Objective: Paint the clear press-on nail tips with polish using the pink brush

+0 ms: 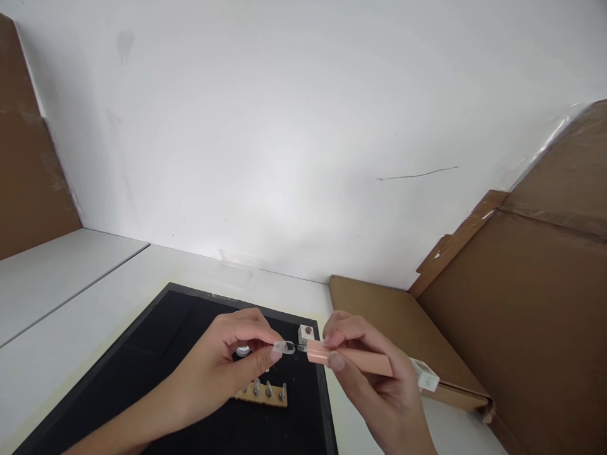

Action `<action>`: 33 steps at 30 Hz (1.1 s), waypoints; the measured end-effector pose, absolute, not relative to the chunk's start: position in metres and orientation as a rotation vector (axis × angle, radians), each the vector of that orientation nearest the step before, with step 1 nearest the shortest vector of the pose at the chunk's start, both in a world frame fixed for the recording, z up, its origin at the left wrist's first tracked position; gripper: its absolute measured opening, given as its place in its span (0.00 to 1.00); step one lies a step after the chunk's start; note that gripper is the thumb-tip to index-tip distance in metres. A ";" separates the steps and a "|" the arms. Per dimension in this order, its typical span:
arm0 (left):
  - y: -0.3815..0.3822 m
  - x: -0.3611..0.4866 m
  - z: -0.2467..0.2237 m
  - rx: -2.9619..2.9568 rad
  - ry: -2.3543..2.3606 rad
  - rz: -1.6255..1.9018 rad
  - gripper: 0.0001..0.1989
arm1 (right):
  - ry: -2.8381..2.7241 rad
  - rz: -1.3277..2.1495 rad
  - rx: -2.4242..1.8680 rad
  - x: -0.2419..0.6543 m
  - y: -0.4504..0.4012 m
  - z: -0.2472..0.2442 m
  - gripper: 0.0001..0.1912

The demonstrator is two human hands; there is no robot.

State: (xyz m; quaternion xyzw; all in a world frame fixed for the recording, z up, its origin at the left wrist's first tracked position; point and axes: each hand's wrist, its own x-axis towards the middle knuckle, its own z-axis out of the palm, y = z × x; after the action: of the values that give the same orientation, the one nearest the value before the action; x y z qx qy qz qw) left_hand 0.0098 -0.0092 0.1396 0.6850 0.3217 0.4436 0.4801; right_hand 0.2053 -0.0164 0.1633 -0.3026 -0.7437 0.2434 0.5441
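Observation:
My left hand [237, 360] pinches a small clear cap [284, 347] between thumb and fingers. To its right, my right hand [370, 373] grips a pink tube-like body [351, 358], whose narrow dark tip points at the cap. Cap and tip are very close; whether they touch is hard to tell. Below my left hand lies a tan strip [265, 395] with several small clear pieces standing on it, partly hidden by the hand. Behind the tip stands a small white box [306, 333] with a dark round spot. A round clear item [243, 350] shows behind my left fingers.
A black mat [165, 366] covers part of the white table [109, 278]. On the right are a flat cardboard box [379, 309] and a white-and-green box [425, 375], partly behind my right hand. Cardboard panels [535, 284] stand at both sides, and a white wall rises behind.

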 end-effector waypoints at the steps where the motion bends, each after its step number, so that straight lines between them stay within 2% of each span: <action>1: -0.009 0.009 0.139 1.669 0.787 1.079 0.09 | -1.747 0.565 -0.712 0.206 -0.016 0.163 0.05; 3: -0.009 0.009 0.138 1.662 0.793 1.073 0.09 | -1.702 0.540 -0.717 0.208 -0.015 0.163 0.03; 12: -0.005 0.009 0.137 1.502 0.695 1.054 0.08 | -1.814 0.616 -0.654 0.210 -0.016 0.164 0.09; 20: -0.004 0.007 0.138 1.433 0.687 1.035 0.08 | -1.920 0.519 -0.552 0.208 -0.018 0.172 0.04; 26: -0.003 0.008 0.140 1.431 0.687 1.031 0.09 | -1.979 0.423 -0.602 0.206 -0.019 0.166 0.13; 33: -0.005 0.006 0.137 1.432 0.668 1.029 0.08 | -2.021 0.346 -0.612 0.203 -0.020 0.169 0.15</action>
State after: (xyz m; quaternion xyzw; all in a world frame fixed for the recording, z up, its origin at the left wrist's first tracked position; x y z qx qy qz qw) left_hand 0.0065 -0.0051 0.1374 0.6145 0.2866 0.4417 0.5875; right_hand 0.2034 -0.0203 0.1691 -0.2508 -0.8284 0.1419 0.4803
